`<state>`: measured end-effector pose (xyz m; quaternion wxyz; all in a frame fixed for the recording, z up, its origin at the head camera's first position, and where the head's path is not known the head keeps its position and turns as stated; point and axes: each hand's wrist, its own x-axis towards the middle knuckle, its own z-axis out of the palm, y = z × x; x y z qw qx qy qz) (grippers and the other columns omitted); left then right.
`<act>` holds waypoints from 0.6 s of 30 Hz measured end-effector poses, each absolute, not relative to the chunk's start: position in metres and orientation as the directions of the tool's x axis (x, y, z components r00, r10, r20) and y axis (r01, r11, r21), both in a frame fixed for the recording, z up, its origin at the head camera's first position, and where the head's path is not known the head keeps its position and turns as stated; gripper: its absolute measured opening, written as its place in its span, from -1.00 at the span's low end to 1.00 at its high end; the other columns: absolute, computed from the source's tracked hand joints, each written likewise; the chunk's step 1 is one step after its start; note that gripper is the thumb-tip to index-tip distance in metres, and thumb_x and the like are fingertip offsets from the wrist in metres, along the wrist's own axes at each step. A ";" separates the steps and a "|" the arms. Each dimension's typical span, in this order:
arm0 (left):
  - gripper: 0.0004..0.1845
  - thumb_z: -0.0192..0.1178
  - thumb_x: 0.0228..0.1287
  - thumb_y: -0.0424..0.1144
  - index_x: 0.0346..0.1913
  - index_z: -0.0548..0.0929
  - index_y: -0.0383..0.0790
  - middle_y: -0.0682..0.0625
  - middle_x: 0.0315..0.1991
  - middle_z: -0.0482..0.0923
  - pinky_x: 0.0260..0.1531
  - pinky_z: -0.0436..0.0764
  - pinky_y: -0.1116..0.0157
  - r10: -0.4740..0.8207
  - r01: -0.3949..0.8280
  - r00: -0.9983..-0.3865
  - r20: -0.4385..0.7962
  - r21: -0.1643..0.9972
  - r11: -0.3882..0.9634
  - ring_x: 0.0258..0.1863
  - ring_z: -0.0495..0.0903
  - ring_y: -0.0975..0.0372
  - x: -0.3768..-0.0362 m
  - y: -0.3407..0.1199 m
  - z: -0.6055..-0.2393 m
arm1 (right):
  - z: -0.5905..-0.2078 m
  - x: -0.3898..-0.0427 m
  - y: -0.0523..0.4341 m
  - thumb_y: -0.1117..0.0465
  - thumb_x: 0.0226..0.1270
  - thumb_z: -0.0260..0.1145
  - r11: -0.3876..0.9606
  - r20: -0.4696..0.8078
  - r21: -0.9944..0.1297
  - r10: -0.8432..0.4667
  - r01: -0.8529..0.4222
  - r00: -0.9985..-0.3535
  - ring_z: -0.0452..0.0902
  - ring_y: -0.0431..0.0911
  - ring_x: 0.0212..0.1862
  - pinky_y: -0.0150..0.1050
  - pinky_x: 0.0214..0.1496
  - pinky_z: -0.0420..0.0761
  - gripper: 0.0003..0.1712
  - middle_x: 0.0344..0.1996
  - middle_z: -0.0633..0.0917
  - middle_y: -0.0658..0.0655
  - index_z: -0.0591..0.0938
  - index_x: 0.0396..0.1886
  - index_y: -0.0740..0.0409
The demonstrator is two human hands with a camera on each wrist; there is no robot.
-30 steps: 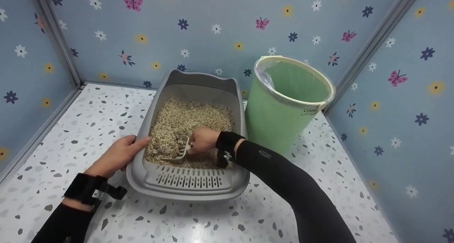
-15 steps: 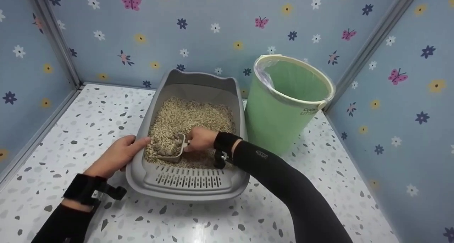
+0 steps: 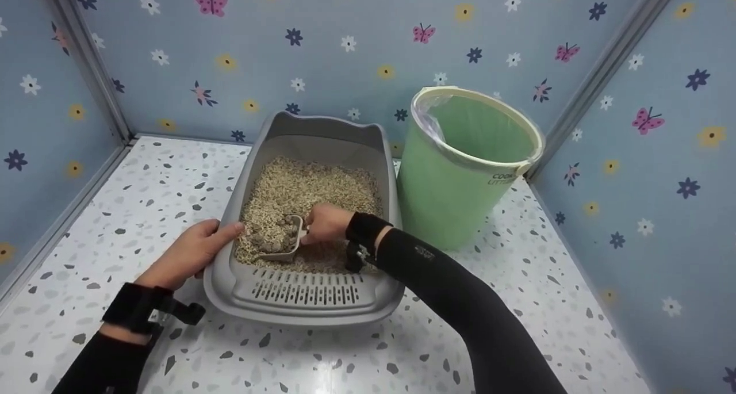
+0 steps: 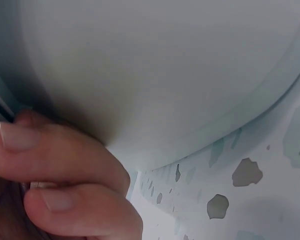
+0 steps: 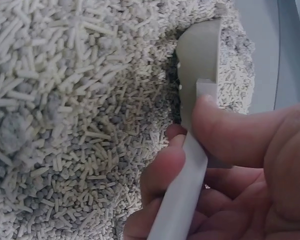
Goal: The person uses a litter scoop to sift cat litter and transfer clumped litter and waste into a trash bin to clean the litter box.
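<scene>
A grey litter box (image 3: 310, 310) with a slotted front ledge holds pellet litter (image 3: 316, 187). My left hand (image 3: 192, 253) grips its left rim, thumb on top; in the left wrist view, curled fingers (image 4: 85, 210) show against the box's outer wall (image 4: 165, 75). Inside the box, my right hand (image 3: 329, 224) holds a litter scoop (image 3: 282, 257) by its handle. The right wrist view shows the thumb pressed near the base of the scoop's head (image 5: 200, 55) and fingers curled round the pale handle (image 5: 177, 200). Greyish clumps (image 3: 276, 238) and litter lie in the scoop.
A green bin (image 3: 448, 204) with a clear liner (image 3: 428, 118) stands close to the box's right side. Blue flowered walls (image 3: 345, 43) enclose the back and both sides. The speckled white floor (image 3: 201, 348) extends in front of the box.
The scoop has moved slightly left and turned toward the box's left wall, gathering clumps into it. The left hand keeps its hold on the rim.
</scene>
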<state>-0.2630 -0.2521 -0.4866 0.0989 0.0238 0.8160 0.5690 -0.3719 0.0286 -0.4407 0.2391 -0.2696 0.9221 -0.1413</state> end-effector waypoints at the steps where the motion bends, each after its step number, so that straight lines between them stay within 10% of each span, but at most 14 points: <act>1: -0.32 0.11 0.71 0.32 0.05 0.49 -0.37 -0.04 -0.45 0.58 -0.76 0.39 0.34 0.152 -0.070 -0.980 -0.130 0.934 0.349 -0.70 0.37 0.32 -0.263 -0.252 -0.487 | -0.440 -0.372 0.029 0.10 0.55 0.54 0.818 -0.363 -0.385 -0.560 -0.428 -0.745 0.13 -0.23 -0.60 -0.35 -0.49 0.22 -0.35 -0.69 0.26 -0.13 0.35 -0.69 -0.04; 18: -0.35 0.11 0.70 0.33 0.00 0.49 -0.32 -0.02 -0.47 0.54 -0.75 0.39 0.32 0.139 -0.063 -0.983 -0.121 0.929 0.364 -0.70 0.34 0.31 -0.264 -0.252 -0.488 | -0.436 -0.379 0.031 0.05 0.56 0.53 0.836 -0.404 -0.390 -0.532 -0.386 -0.744 0.25 -0.22 -0.68 -0.35 -0.51 0.30 -0.33 -0.78 0.38 -0.11 0.41 -0.76 -0.05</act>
